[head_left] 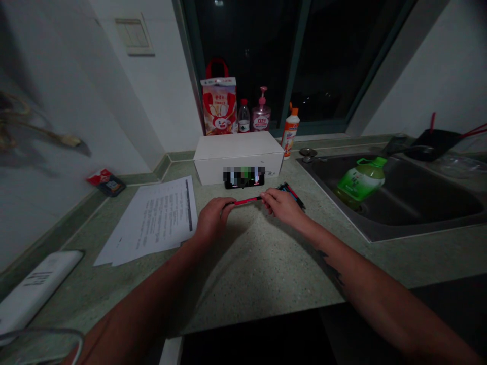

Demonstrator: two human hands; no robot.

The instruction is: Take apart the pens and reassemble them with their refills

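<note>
A red pen with black ends (247, 201) is stretched level between my two hands above the counter. My left hand (213, 217) pinches its left end, and my right hand (280, 204) pinches its right end. Just behind the pen, a phone (244, 178) leans on its long side against a white box (239, 152). Several dark, blue and red pens (292, 194) lie on the counter beyond my right hand, which partly covers them. Printed sheets (158, 220) lie to the left of my left hand.
At the right is a sink (418, 192) with a green bottle (363, 178) in it. Bottles and a red bag (219, 109) stand behind the box. A white device (40, 286) and cable lie at the left.
</note>
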